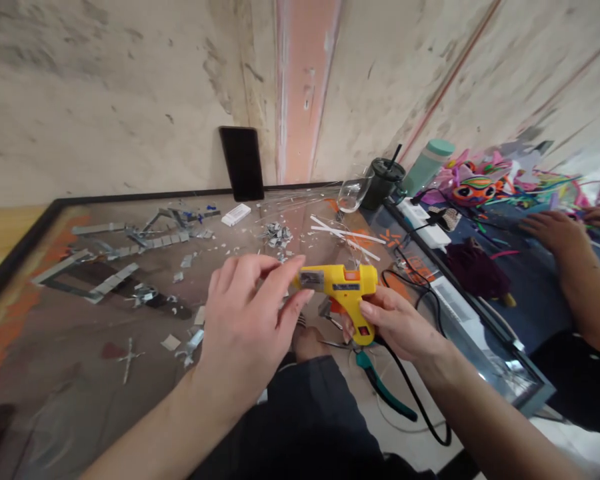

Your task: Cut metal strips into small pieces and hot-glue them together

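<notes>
Left hand (245, 327): nearest the camera, raised over the table, fingers curled with thumb and forefinger pinched together at the nozzle end of the glue gun; whether a small piece sits between them cannot be told.
Table (40, 280): wide glass top with a dark frame, set against the wall and strewn with silver scraps.
Right hand (397, 327): closed around the gun's handle, 1 finger lying along the trigger side.
Co-worker's hand (555, 230): another person's, resting flat on the blue surface at the right, well apart from the gun.
Glue gun (343, 287): yellow, held level between both hands above the table's near edge, nozzle pointing left; its black cord (420, 407) hangs down from the handle.
Phone (241, 163): dark, propped upright against the wall at the table's far edge.
Pliers (380, 387): green-handled, lying below the gun near the right wrist.
Glass (353, 193): clear, at the far right corner beside a dark cup (384, 180).
</notes>
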A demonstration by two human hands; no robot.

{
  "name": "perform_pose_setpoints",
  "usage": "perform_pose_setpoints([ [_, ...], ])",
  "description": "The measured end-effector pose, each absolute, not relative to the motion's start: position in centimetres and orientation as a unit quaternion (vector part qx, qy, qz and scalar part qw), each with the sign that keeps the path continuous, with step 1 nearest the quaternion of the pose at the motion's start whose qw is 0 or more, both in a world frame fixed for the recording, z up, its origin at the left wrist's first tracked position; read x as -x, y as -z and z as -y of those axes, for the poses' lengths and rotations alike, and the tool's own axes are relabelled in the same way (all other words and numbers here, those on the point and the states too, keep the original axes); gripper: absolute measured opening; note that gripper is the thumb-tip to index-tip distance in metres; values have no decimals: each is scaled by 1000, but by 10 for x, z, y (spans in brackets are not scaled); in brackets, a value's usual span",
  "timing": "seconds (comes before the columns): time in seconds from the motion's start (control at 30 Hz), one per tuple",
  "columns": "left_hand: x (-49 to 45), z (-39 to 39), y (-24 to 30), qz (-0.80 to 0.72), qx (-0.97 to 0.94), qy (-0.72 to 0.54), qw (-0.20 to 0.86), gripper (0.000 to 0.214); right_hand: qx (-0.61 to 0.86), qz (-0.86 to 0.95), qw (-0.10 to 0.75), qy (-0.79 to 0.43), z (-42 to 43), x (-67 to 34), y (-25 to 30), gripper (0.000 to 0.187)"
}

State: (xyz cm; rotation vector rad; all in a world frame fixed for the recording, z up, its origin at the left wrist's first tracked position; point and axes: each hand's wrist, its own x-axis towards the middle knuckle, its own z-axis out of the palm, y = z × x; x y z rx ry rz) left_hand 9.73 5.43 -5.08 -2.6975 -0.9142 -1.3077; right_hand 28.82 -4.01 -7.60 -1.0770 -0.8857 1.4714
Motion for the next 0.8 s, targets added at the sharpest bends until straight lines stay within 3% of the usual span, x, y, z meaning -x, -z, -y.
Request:
perform_pose_setpoints([
  [0.3, -96, -53, 57, 247, 885, 393, 38, 2, 454, 376, 537, -603, 37, -279, 78, 28],
  [0.5, -80, -47, 72, 227, 871, 436, -15, 12, 437, 304, 562, -633, 37, -276, 77, 21],
  [0.8, -40, -45, 103, 292, 897, 330, -28, 7, 393, 269, 558, -680, 36, -268, 76, 20],
])
